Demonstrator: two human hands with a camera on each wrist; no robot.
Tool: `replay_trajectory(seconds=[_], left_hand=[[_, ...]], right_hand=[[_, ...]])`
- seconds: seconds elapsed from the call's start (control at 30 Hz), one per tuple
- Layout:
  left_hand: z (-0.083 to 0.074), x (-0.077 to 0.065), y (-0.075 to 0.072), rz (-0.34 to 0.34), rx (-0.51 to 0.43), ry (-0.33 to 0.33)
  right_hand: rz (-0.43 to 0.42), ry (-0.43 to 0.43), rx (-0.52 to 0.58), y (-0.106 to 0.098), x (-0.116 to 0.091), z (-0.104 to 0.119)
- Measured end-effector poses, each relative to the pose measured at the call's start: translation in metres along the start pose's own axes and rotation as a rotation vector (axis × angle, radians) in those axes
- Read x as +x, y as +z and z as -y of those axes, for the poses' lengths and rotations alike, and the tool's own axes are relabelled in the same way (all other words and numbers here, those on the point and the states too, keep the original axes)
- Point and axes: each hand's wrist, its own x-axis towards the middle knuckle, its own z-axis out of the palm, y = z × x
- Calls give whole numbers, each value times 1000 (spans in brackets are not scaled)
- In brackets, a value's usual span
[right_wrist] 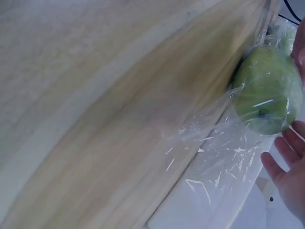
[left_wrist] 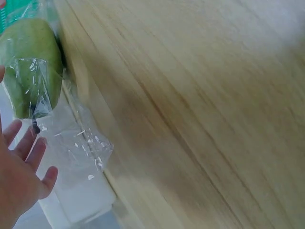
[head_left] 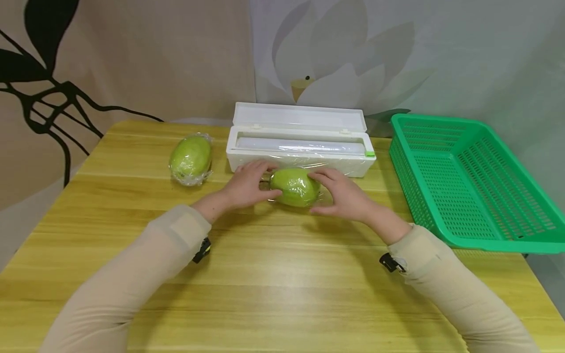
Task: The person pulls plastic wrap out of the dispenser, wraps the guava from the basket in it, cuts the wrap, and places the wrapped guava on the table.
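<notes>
A green oval fruit (head_left: 295, 187) in clear plastic wrap lies on its side on the wooden table, in front of a white cling film box (head_left: 296, 162). At its left end is my left hand (head_left: 249, 185), the thumb reaching the fruit and the other fingers spread toward the box. My right hand (head_left: 347, 196) is at the right end, fingertips touching the fruit's upper right. Loose film (right_wrist: 228, 157) spreads from the fruit over the box front in the right wrist view. The left wrist view shows a dark stem (left_wrist: 35, 126) under the film, near my left fingers.
Behind the fruit the box lid (head_left: 297, 116) stands raised, with a film roll (head_left: 300, 145) inside. A second wrapped green fruit (head_left: 192, 158) sits to the left. On the right is a green plastic basket (head_left: 441, 230). A patterned wall (head_left: 176, 59) borders the table's back edge.
</notes>
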Motion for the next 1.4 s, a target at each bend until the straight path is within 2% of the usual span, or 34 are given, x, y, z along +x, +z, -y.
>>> replay_trajectory(seconds=[0.17, 0.53, 0.83, 0.97, 1.23, 1.4], left_hand=[[0, -1, -2, -2, 6, 14], [-2, -1, -5, 4, 7, 20], [-1, -1, -7, 9, 13, 8], [-3, 1, -10, 14, 0, 5], [-7, 4, -15, 4, -11, 8], [-16, 13, -19, -13, -2, 17]], right_hand=[[3, 17, -5, 1, -1, -2], [-30, -32, -5, 2, -2, -3], [-58, -35, -2, 0, -2, -4], [-81, 30, 19, -6, -4, -5], [-206, 206, 73, -17, -6, -18], [-331, 344, 58, -19, -4, -30]])
